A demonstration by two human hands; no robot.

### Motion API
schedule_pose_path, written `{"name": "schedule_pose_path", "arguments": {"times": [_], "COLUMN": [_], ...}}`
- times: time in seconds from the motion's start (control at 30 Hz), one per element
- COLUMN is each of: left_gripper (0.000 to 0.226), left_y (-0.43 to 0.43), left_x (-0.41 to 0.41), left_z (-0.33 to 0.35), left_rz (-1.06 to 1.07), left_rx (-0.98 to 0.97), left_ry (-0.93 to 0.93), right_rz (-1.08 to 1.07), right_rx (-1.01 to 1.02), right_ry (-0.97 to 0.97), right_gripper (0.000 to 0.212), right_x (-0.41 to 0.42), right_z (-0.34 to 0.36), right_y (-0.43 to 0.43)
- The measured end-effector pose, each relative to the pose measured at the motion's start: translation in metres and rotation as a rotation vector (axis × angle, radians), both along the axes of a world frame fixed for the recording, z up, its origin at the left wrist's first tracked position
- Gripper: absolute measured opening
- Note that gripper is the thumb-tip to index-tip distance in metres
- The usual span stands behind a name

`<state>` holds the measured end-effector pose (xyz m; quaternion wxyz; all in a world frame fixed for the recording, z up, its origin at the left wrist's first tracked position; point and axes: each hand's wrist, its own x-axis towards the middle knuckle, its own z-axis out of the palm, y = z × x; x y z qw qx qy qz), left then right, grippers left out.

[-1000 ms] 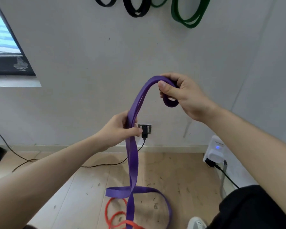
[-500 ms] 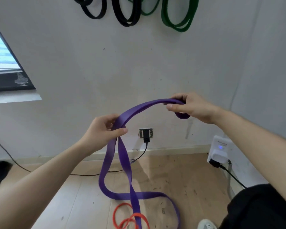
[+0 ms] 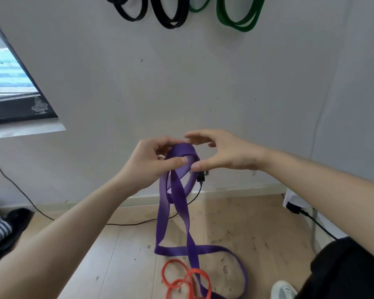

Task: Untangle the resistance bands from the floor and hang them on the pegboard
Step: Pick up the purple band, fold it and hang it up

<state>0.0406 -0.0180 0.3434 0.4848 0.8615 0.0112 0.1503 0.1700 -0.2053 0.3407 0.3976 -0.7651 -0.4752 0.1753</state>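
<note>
Half a second ago the hands were spread wide apart with the purple band [image 3: 162,212] stretched between them; now they have come close together in front of the wall [image 3: 181,83]. The left hand [image 3: 158,160] pinches the band's top loop, its thumb pressed across the strap. The right hand [image 3: 222,152] has let go and hovers just beside the loop with its fingers spread. One purple band hangs from the left hand, crossing over itself, and its lower end trails on the wooden floor [image 3: 117,255]. One coiled orange band [image 3: 175,260] lies on the near floor. High on the far wall hang two black bands [image 3: 170,24] and two green bands [image 3: 240,28]. A pale mark on the dark panel [image 3: 39,106] at the left is too blurred to read.
</note>
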Motion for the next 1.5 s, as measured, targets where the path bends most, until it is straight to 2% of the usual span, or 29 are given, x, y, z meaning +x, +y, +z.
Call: {"name": "schedule_pose_path", "arguments": {"times": [0.1, 0.17, 0.3, 0.6, 0.77, 0.9, 0.97, 1.07, 1.13, 1.27, 1.37, 1.5], "left_gripper": [0.028, 0.028, 0.033, 0.021, 0.029, 0.036, 0.038, 0.035, 0.032, 0.029, 0.025, 0.023], "left_y": [0.002, 0.003, 0.007, -0.002, 0.003, 0.007, 0.008, 0.013, 0.019, 0.021, 0.016, 0.006], "left_x": [-0.001, -0.003, -0.002, 0.004, 0.003, 0.006, 0.007, 0.007, 0.007, 0.005, 0.003, 0.001], "left_z": [0.001, 0.000, -0.004, -0.022, -0.026, -0.024, -0.022, -0.017, -0.010, 0.009, 0.023, 0.033], "left_rz": [-0.012, -0.028, 0.011, -0.072, -0.087, -0.076, -0.050, 0.024, 0.082, 0.241, 0.277, 0.252], "left_rx": [-0.035, -0.008, -0.043, -0.053, -0.135, -0.141, -0.124, 0.004, 0.032, -0.071, -0.161, -0.227], "left_ry": [0.011, 0.018, 0.032, 0.142, 0.195, 0.197, 0.198, 0.148, 0.082, -0.109, -0.222, -0.279], "right_rz": [0.062, 0.057, -0.011, -0.059, -0.160, -0.216, -0.235, -0.268, -0.294, -0.300, -0.263, -0.173], "right_rx": [0.056, 0.078, 0.085, 0.312, 0.516, 0.600, 0.621, 0.639, 0.636, 0.548, 0.438, 0.149], "right_ry": [0.046, 0.074, -0.007, 0.014, 0.076, 0.119, 0.140, 0.169, 0.181, 0.209, 0.222, 0.214], "right_gripper": [0.044, 0.037, 0.029, 0.020, 0.019, 0.011, 0.009, 0.008, 0.007, 0.006, 0.015, 0.029], "right_x": [-0.011, -0.013, -0.009, -0.012, -0.004, 0.006, 0.011, 0.019, 0.025, 0.038, 0.043, 0.042], "right_z": [-0.003, -0.003, 0.003, 0.028, 0.042, 0.044, 0.042, 0.038, 0.034, 0.024, 0.015, 0.004], "right_y": [0.011, 0.011, 0.009, 0.000, -0.008, -0.012, -0.014, -0.018, -0.022, -0.029, -0.033, -0.035]}}
